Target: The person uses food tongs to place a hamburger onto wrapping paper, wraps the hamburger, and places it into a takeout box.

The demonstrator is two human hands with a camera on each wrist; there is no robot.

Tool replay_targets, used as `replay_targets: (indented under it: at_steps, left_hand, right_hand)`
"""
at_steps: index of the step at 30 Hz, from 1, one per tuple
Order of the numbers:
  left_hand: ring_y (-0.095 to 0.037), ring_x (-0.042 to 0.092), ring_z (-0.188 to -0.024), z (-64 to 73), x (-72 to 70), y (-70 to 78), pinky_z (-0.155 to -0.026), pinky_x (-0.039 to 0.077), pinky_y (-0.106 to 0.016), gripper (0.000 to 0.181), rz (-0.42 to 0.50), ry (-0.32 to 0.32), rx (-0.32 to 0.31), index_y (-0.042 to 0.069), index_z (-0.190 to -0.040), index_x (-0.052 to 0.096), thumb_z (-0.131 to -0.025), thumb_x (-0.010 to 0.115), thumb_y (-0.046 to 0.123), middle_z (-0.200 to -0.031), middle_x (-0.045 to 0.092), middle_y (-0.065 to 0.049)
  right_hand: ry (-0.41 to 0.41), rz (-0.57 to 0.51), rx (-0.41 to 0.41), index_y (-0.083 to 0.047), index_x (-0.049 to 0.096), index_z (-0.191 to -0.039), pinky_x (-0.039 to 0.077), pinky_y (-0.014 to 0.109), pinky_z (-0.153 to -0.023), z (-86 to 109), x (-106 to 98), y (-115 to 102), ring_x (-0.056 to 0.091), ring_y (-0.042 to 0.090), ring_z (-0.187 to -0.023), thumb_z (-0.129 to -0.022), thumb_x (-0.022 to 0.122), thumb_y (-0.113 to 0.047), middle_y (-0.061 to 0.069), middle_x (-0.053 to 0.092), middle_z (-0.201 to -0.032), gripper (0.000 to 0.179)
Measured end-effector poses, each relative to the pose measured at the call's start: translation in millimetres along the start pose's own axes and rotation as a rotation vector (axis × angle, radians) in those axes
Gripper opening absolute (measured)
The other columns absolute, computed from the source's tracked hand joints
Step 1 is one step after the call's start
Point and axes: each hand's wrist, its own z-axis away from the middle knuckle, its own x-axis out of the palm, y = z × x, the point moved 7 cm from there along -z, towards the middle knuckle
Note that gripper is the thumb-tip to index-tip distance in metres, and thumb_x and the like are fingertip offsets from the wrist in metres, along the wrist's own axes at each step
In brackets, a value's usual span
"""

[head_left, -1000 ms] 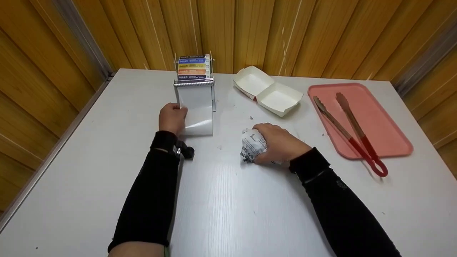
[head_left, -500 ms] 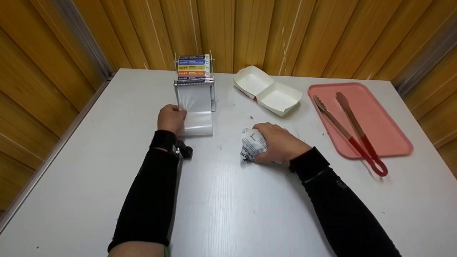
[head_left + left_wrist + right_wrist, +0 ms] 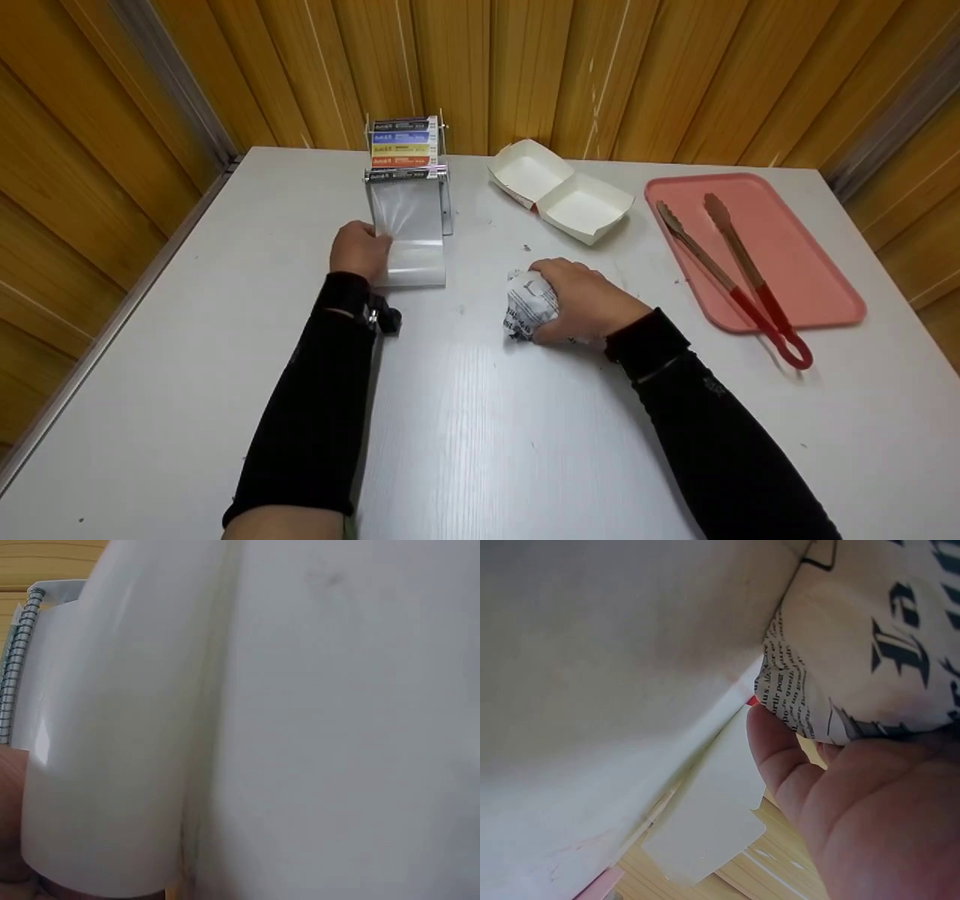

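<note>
At the table's left stands a metal label dispenser (image 3: 445,196) with a roll of coloured stickers (image 3: 401,150) in dark, blue, yellow and red bands. A glossy pale backing strip (image 3: 409,255) hangs from its front. My left hand (image 3: 360,251) pinches this strip's left edge; in the left wrist view the strip (image 3: 112,727) curls and covers much of the hand. Nearer the middle, a crumpled newsprint-patterned paper wrap (image 3: 531,304) rests on the table. My right hand (image 3: 585,300) grips its right side, thumb toward me; what it contains is hidden.
Behind my right hand lies an open white clamshell box (image 3: 585,206). A pink tray (image 3: 802,247) sits at the right, with red-handled tongs (image 3: 750,289) across it, their handle overhanging the near edge. Wood-grain panels (image 3: 525,75) rise behind the table.
The strip's sticker bands have shifted down toward the dispenser's front edge, and the left hand has drawn slightly down and left, creasing the strip. My right hand keeps its grip on the paper wrap.
</note>
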Motion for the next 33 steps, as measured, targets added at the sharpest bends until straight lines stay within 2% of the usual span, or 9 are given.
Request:
replay_targets:
  at_steps: [3, 7, 10, 12, 15, 20, 28, 33]
  left_hand:
    - [-0.036, 0.061, -0.127, 2.4, -4.3, 4.2, -0.109, 0.051, -0.047, 0.046, -0.002, 0.002, -0.023, -0.005, -0.141, 0.058, -0.104, 0.057, 0.023, -0.140, 0.064, -0.022]
    - [-0.031, 0.060, -0.129, 2.1, -20.6, 16.5, -0.110, 0.050, -0.045, 0.047, 0.074, 0.100, -0.070, 0.002, -0.147, 0.051, -0.108, 0.054, 0.028, -0.142, 0.063, -0.018]
    - [-0.025, 0.060, -0.124, -0.1, -31.8, 31.9, -0.107, 0.050, -0.040, 0.041, 0.153, 0.185, -0.063, 0.006, -0.144, 0.053, -0.110, 0.050, 0.029, -0.139, 0.064, -0.013]
    - [-0.023, 0.059, -0.121, -1.5, -35.0, 41.0, -0.106, 0.051, -0.037, 0.037, 0.187, 0.206, -0.060, 0.008, -0.142, 0.055, -0.111, 0.048, 0.029, -0.138, 0.064, -0.011]
    - [-0.021, 0.058, -0.116, -4.5, -36.7, 49.1, -0.101, 0.051, -0.034, 0.033, 0.185, 0.215, -0.061, 0.009, -0.137, 0.058, -0.112, 0.047, 0.028, -0.133, 0.065, -0.009]
    - [-0.021, 0.058, -0.114, -10.8, -37.2, 50.1, -0.098, 0.051, -0.035, 0.031, 0.189, 0.218, -0.082, 0.007, -0.133, 0.061, -0.112, 0.048, 0.026, -0.130, 0.065, -0.009]
    - [-0.024, 0.060, -0.114, -18.5, -43.0, 54.5, -0.101, 0.049, -0.038, 0.032, 0.229, 0.289, -0.039, 0.004, -0.127, 0.066, -0.108, 0.054, 0.027, -0.123, 0.068, -0.012]
    - [-0.020, 0.059, -0.108, -21.5, -42.8, 55.1, -0.092, 0.049, -0.033, 0.030, 0.282, 0.313, -0.097, 0.007, -0.123, 0.065, -0.108, 0.058, 0.033, -0.118, 0.066, -0.008]
  right_hand:
    - [0.006, 0.002, -0.004, -0.015, 0.046, -0.151, 0.046, 0.049, -0.112, 0.8, -0.4, 0.0, 0.055, 0.027, -0.124, -0.073, 0.093, -0.031, 0.007, 0.057, -0.143, 0.093]
    - [0.005, 0.007, -0.004, -0.014, 0.045, -0.152, 0.045, 0.050, -0.113, 1.4, -0.4, 0.6, 0.055, 0.028, -0.126, -0.073, 0.093, -0.031, 0.008, 0.056, -0.146, 0.094]
    - [0.002, 0.002, 0.006, -0.014, 0.044, -0.153, 0.044, 0.051, -0.113, 1.9, -0.5, 2.3, 0.054, 0.028, -0.127, -0.073, 0.093, -0.031, 0.008, 0.055, -0.147, 0.095]
    - [-0.001, -0.003, 0.013, -0.014, 0.044, -0.154, 0.044, 0.051, -0.113, 2.1, -0.3, 3.3, 0.054, 0.028, -0.127, -0.073, 0.093, -0.031, 0.008, 0.054, -0.148, 0.096]
    - [-0.011, -0.012, 0.020, -0.015, 0.043, -0.155, 0.044, 0.051, -0.113, 2.0, 0.9, 4.3, 0.054, 0.028, -0.126, -0.073, 0.093, -0.031, 0.008, 0.054, -0.148, 0.097]
    - [-0.020, -0.018, 0.023, -0.016, 0.042, -0.156, 0.045, 0.051, -0.112, 1.3, 2.8, 3.7, 0.054, 0.028, -0.125, -0.074, 0.093, -0.031, 0.007, 0.054, -0.148, 0.098]
    - [-0.005, -0.002, 0.013, -0.015, 0.044, -0.154, 0.046, 0.049, -0.111, 0.2, 1.0, 0.9, 0.055, 0.027, -0.123, -0.073, 0.093, -0.031, 0.007, 0.056, -0.145, 0.096]
    - [0.007, 0.005, -0.004, -0.014, 0.046, -0.152, 0.047, 0.048, -0.110, -0.6, 0.6, -0.8, 0.055, 0.026, -0.121, -0.072, 0.093, -0.031, 0.006, 0.057, -0.142, 0.094]
